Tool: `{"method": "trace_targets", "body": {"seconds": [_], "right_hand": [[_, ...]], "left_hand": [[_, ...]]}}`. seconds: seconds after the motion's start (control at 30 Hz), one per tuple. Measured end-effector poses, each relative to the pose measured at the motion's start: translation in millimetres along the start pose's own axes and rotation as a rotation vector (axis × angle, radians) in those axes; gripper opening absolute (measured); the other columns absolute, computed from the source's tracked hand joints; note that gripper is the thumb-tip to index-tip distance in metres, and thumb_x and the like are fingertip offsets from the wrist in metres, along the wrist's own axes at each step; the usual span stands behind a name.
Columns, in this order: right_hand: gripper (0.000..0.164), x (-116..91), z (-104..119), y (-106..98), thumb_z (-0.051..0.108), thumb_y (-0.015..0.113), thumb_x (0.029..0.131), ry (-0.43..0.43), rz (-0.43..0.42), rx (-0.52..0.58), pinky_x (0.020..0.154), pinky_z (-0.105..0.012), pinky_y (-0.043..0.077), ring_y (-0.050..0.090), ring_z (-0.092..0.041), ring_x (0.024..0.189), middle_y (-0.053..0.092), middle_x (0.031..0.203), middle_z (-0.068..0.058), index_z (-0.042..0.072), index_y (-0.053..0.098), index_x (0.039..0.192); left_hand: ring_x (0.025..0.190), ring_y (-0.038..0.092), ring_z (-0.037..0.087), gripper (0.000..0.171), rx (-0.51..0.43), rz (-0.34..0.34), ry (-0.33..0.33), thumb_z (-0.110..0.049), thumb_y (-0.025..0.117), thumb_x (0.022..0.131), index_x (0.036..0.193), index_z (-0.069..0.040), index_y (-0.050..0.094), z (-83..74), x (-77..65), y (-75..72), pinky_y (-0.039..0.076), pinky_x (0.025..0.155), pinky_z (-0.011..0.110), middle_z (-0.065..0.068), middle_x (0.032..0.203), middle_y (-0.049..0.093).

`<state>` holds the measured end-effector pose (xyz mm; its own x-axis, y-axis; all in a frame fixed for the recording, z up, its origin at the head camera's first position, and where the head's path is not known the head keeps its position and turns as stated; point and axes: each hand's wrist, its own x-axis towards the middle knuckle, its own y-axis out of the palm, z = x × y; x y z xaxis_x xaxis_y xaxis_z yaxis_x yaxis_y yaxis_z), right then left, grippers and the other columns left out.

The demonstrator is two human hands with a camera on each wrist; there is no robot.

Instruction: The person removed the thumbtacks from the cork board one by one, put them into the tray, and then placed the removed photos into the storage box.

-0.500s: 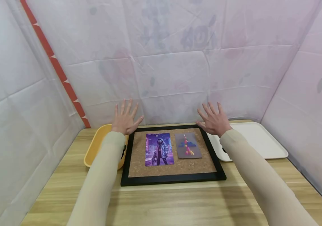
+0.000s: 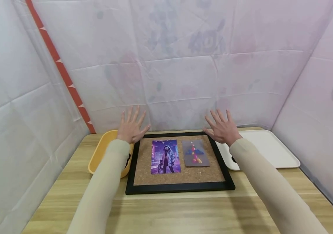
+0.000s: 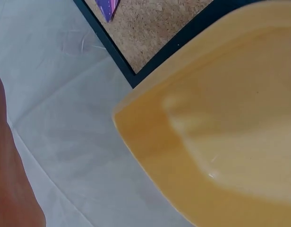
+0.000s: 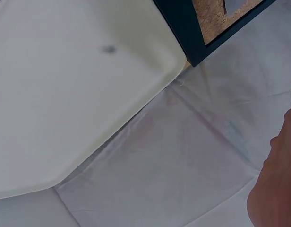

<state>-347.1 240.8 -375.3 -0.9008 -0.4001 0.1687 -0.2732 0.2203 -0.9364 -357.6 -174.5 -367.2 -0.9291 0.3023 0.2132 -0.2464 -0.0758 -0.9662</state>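
Observation:
A cork board in a black frame lies on the table between my arms. Pinned to it are a purple picture of a hooded figure on the left and a grey card with a colourful figure on the right. My left hand is held out with fingers spread, near the board's far left corner and over the yellow basket. My right hand, fingers spread too, hovers by the far right corner and overlaps the white tray. Neither hand holds anything.
The wooden table runs forward of the board. White printed cloth hangs behind the table and along both sides, with a red strip at the left. The left wrist view shows the basket's smooth inside; the tray fills much of the right wrist view.
The whole head view has shifted slightly, with everything a little lower in it. Both hands keep their spread pose, and the board, pictures, basket and tray stay in place.

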Motion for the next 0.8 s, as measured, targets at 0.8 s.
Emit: {"method": "trace_targets", "body": {"seconds": [0.8], "right_hand": [[0.070,-8.5,3.7,7.5,0.054,0.044,0.106,-0.007,-0.030,0.065,0.119,-0.071,0.008,0.020,-0.046,0.152,0.025,0.166,-0.023,0.012,0.034,0.161]], "left_hand": [[0.157,0.000,0.042,0.079,-0.076,0.005,0.020,-0.068,0.023,0.104,0.166,-0.021,0.015,-0.2,-8.1,13.9,-0.003,0.121,0.067,0.013,0.172,0.003]]}}
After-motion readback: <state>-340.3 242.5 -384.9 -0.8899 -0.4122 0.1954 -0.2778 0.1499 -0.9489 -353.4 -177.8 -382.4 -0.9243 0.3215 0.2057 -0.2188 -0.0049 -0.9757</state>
